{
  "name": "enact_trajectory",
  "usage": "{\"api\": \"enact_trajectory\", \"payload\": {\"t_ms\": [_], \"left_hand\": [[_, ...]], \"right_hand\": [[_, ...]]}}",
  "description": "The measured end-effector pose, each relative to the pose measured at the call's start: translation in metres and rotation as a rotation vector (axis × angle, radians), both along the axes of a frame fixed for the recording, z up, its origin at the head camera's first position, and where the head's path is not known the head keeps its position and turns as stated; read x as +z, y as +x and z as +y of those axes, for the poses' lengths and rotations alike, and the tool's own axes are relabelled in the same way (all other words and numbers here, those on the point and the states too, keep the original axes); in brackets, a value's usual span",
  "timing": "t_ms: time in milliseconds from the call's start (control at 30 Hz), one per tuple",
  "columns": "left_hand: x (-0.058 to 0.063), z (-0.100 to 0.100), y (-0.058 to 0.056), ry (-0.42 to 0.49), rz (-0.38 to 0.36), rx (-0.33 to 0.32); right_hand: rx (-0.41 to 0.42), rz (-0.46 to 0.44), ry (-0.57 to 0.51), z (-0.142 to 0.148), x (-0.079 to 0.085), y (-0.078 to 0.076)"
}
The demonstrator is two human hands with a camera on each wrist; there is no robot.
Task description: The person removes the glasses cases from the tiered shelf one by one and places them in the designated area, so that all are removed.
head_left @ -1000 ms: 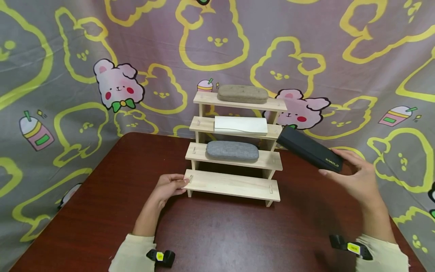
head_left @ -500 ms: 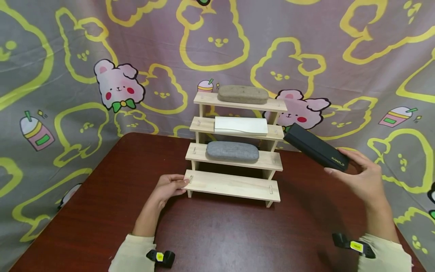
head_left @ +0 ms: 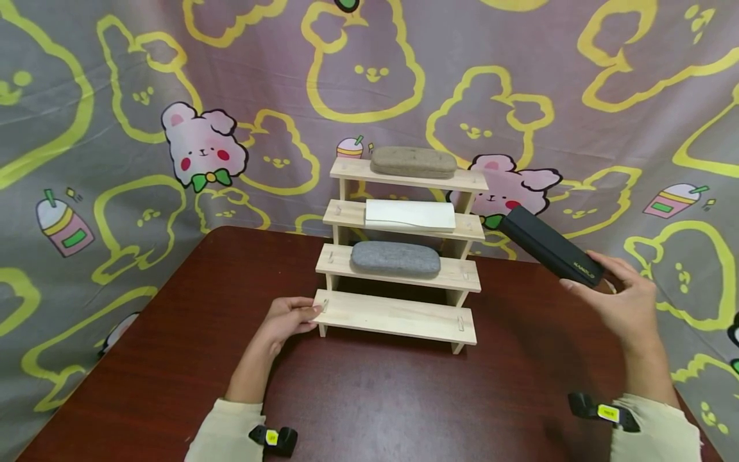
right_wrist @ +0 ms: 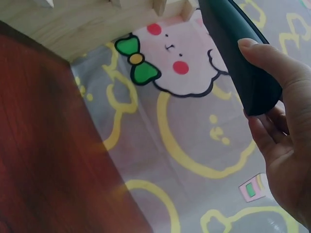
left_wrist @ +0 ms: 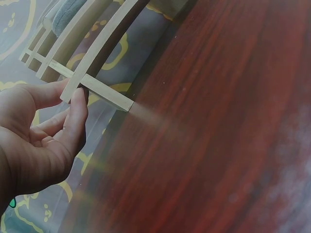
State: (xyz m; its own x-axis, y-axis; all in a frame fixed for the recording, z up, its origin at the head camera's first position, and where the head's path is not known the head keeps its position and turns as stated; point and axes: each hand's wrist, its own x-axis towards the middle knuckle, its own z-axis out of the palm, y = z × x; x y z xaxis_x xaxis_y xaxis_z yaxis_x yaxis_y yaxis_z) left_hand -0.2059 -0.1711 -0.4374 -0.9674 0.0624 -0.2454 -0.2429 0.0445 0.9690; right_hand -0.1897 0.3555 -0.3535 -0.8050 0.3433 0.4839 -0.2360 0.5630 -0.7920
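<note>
A four-step wooden rack stands on the table. My left hand pinches the left end of its lowest board between thumb and fingers; the left wrist view shows this grip up close. To the right of the rack, my right hand holds a black glasses case with gold lettering by one end, tilted and raised in the air. On the rack lie a brown glasses case at the top, a white case or folded sheet below it, and a grey fabric glasses case on the third board.
The dark red-brown wooden table carries the rack near its back edge. Behind it hangs a grey-pink curtain with yellow outlines and cartoon bunnies. Each sleeve bears a black wrist strap.
My right hand has moved the black glasses case a little to the right, away from the rack. The left hand keeps its hold on the lowest board.
</note>
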Motion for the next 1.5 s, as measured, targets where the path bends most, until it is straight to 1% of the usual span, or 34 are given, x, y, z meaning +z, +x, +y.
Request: {"api": "enact_trajectory", "payload": {"t_ms": [100, 167, 333, 433, 567, 633, 733, 900, 1133, 1400, 1500], "left_hand": [[0.000, 0.000, 0.000, -0.001, -0.002, -0.003], [0.001, 0.000, 0.000, -0.002, -0.002, -0.004], [0.001, 0.000, 0.000, -0.003, 0.002, -0.003], [0.002, 0.000, 0.001, -0.004, -0.001, -0.003], [0.001, 0.000, 0.001, -0.001, -0.004, -0.005], [0.001, 0.000, 0.001, 0.002, -0.003, -0.004], [0.000, 0.000, 0.001, 0.004, -0.001, 0.000], [-0.001, 0.000, 0.000, 0.005, 0.003, 0.002], [-0.001, 0.000, 0.000, 0.004, 0.009, 0.003], [-0.001, 0.000, 0.001, -0.004, 0.006, 0.006], [0.000, 0.000, 0.001, -0.004, 0.004, 0.009]], "right_hand": [[-0.044, -0.033, -0.028, 0.003, -0.003, -0.002], [-0.058, -0.046, -0.035, 0.006, -0.005, -0.004], [-0.091, -0.085, 0.008, 0.014, -0.011, -0.008], [-0.089, -0.133, 0.026, 0.021, -0.017, -0.011], [-0.068, -0.183, 0.027, 0.031, -0.026, -0.016], [-0.070, -0.199, 0.035, 0.035, -0.031, -0.019], [-0.071, -0.245, 0.047, 0.040, -0.038, -0.023], [-0.080, -0.294, 0.070, 0.045, -0.045, -0.030], [-0.068, -0.337, 0.143, 0.049, -0.054, -0.037], [-0.069, -0.457, 0.218, 0.056, -0.070, -0.043], [-0.064, -0.485, 0.255, 0.057, -0.075, -0.045]]}}
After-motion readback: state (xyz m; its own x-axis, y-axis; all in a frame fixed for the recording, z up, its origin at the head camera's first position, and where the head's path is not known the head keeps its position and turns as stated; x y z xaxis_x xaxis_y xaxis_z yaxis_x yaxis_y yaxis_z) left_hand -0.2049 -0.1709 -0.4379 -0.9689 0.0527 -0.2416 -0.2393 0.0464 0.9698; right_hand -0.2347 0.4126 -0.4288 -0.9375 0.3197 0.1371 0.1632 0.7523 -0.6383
